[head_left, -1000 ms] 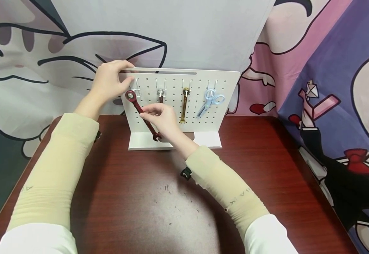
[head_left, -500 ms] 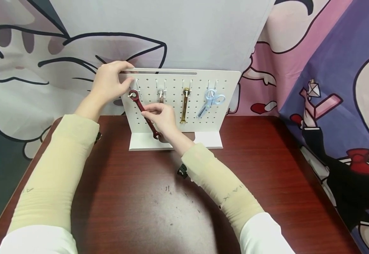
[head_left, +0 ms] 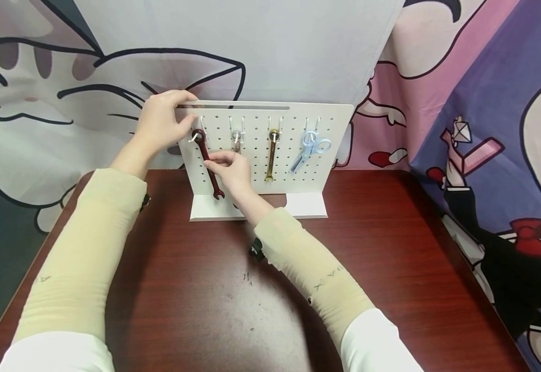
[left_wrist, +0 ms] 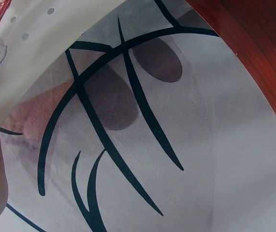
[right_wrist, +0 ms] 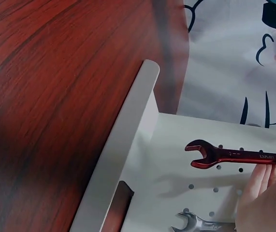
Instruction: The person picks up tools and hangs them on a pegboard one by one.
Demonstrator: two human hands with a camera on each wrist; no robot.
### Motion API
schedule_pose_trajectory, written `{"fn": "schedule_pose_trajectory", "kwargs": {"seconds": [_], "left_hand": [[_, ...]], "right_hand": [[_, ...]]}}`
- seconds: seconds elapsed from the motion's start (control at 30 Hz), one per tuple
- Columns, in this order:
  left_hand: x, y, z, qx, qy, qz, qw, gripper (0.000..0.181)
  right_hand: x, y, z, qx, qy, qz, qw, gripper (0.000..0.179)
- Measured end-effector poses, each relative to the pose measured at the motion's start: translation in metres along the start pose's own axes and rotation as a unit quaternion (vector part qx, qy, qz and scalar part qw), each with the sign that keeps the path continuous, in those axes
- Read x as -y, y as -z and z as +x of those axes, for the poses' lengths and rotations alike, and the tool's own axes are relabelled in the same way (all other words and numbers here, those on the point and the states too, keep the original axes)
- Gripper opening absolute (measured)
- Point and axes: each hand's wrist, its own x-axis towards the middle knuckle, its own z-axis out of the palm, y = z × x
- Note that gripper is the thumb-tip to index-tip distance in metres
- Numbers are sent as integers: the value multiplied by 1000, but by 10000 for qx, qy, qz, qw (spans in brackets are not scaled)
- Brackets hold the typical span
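Note:
My left hand (head_left: 160, 119) grips the upper left corner of a white pegboard (head_left: 256, 121), thumb on its front face. With thumb and fingers, my right hand (head_left: 235, 175) pinches a dark red combination wrench (head_left: 213, 181) by its middle. The wrench's ring end sits at the leftmost hook, whose tip shows through the ring. Its open end points down and slightly right, apart from the board in the right wrist view. Right of it hangs a silver wrench (right_wrist: 196, 224), partly hidden by my right hand in the head view.
A gold wrench (head_left: 272, 155) and light blue scissors (head_left: 305, 152) hang on hooks farther right. The pegboard's foot stands on a reddish-brown table (head_left: 196, 289). Behind it hangs a printed cloth (head_left: 298, 46).
My right hand has moved slightly left and swung the wrench more upright. Its ring end has come onto the leftmost hook. My left hand stays at the board's corner.

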Motion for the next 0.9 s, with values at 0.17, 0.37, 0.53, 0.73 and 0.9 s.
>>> {"fn": "schedule_pose_trajectory", "kwargs": {"seconds": [0.17,0.37,0.53,0.73,0.9], "left_hand": [[0,-1,0,-23,-39,-20,10000,28],[2,-2,0,-15,-39,5,10000,29],[1,-2,-1,-47,-49,17,10000,28],[1,-1,0,-64,-58,45,10000,28],[0,-1,-1,-48,-15,79,10000,29]], "right_hand": [[0,-1,-2,17,69,20,10000,17],[-3,0,-1,119,164,-95,9997,18],[-7,1,0,211,168,-133,9995,19],[-7,8,-5,437,227,4,9988,22],[-13,24,-15,998,419,92,9941,27]]}}
